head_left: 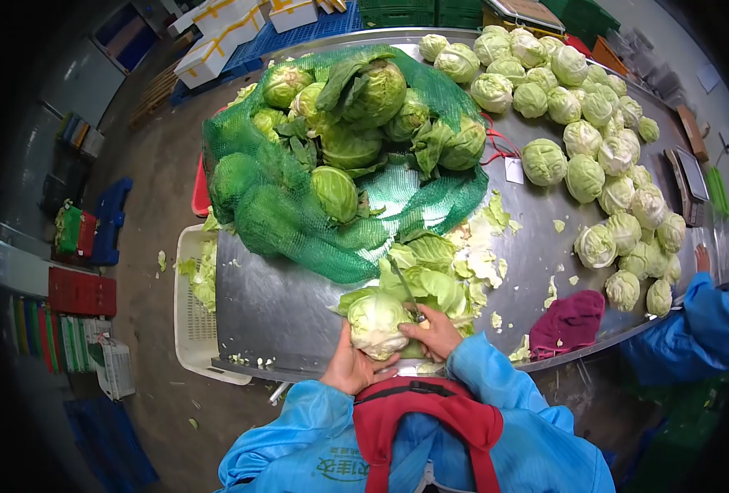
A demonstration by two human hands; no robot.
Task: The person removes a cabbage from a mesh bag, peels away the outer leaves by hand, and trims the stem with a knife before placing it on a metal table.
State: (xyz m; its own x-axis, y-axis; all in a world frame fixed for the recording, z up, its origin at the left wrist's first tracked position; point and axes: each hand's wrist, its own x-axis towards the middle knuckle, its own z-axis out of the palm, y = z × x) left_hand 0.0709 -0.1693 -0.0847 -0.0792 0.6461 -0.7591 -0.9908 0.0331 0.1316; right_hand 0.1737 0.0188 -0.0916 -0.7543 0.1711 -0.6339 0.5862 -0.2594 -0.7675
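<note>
A pale green cabbage with loosened outer leaves is at the near edge of the metal table. My left hand cups it from the left and below, fingers curled under it. In my right hand is a knife, its blade pointing up and away over the loose leaves; the handle is mostly hidden by my fingers. My right fingers are close to the cabbage's right side. Cut leaves lie just beyond it. Farther off, a green mesh bag lies open around several leafy cabbages.
Trimmed cabbages cover the table's right side. A purple cloth lies near the front edge. At left stands a cream basket with leaf scraps. Another person's blue sleeve is at far right, near a scale.
</note>
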